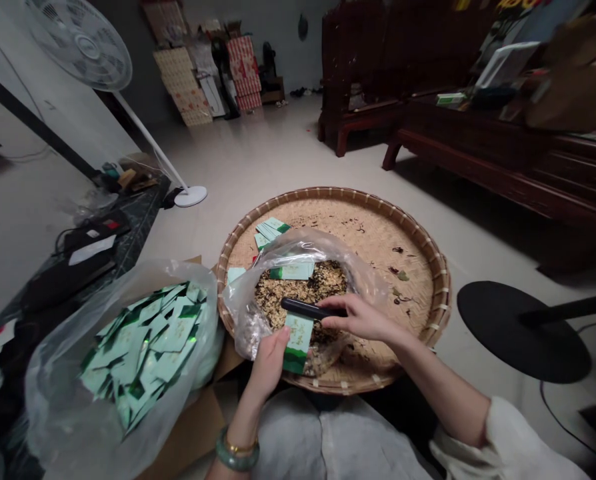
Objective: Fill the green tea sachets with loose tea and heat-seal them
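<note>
My left hand (pixel 269 363) is closed on a small green and white packet (pixel 297 341), held upright over a clear plastic bag (pixel 251 313) of loose dried tea (pixel 303 290). My right hand (pixel 361 317) grips a slim black tool (pixel 308 309) laid across the top of that packet. The bag rests in a round woven bamboo tray (pixel 428 267) in front of my lap. Another packet (pixel 293 271) lies on the tea, and a few more packets (pixel 271 230) lie on the tray behind the bag.
A large plastic bag with several green packets (pixel 148 347) sits in a cardboard box at my left. A standing fan (pixel 191 195) is behind it, a black round base (pixel 523 330) at my right, dark wooden furniture (pixel 478 133) beyond, stacked boxes (pixel 203 73) by the far wall.
</note>
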The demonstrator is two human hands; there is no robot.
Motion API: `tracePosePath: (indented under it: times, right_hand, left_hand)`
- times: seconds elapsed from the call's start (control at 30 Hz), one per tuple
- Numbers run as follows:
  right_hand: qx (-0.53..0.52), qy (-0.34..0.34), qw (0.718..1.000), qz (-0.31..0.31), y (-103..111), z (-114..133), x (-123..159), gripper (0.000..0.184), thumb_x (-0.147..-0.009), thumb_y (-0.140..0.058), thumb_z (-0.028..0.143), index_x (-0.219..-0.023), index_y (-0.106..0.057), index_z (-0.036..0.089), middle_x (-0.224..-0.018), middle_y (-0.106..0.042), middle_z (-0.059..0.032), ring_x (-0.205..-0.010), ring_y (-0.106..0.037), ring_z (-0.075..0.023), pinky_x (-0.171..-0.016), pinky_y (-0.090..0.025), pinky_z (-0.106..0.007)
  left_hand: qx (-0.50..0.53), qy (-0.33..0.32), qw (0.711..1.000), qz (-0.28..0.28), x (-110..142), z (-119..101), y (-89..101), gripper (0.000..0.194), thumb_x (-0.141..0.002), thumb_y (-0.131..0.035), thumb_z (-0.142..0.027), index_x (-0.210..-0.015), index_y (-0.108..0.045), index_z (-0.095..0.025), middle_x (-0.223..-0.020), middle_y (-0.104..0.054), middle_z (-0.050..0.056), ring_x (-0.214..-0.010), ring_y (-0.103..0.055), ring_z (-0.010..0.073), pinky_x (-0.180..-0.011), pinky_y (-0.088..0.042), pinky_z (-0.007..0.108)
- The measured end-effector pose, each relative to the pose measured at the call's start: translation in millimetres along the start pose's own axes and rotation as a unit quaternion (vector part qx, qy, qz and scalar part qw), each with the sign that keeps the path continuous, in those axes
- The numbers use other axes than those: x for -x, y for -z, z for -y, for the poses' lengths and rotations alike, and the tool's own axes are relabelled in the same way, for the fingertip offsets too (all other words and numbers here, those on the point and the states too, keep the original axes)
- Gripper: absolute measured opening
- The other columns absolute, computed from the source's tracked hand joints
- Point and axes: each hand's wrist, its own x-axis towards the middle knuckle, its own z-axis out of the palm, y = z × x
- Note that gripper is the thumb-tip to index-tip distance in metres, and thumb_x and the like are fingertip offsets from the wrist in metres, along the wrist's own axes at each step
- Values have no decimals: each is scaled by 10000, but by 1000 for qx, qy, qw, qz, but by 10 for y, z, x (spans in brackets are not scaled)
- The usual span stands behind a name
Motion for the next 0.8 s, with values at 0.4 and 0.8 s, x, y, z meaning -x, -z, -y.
tracePosePath:
  times: [0.4,0.8]
  right_hand:
    - [240,-43,967,-75,118,-345,38,317,-798,-619,276,-1077,-651,129,-1057,-677,-143,-973,-607,-282,-882,-446,-398]
    - [152,160,971,-91,-498,44,-271,455,-927,-415,455,-572,-477,178,-564,-483,13,-549,-441,-111,-543,-313,-230]
  left_hand:
    - [25,-2,1000,-14,7,1,26,549,-735,-572,-644,-822,-688,-115,-674,-715,76,-679,-677,250,-593,-527,323]
    - [-8,9,999,31,80,30,-50,504,-743,-581,-625,-744,-674,-130,-652,-686,64,-625,-656,222,-526,-499,278]
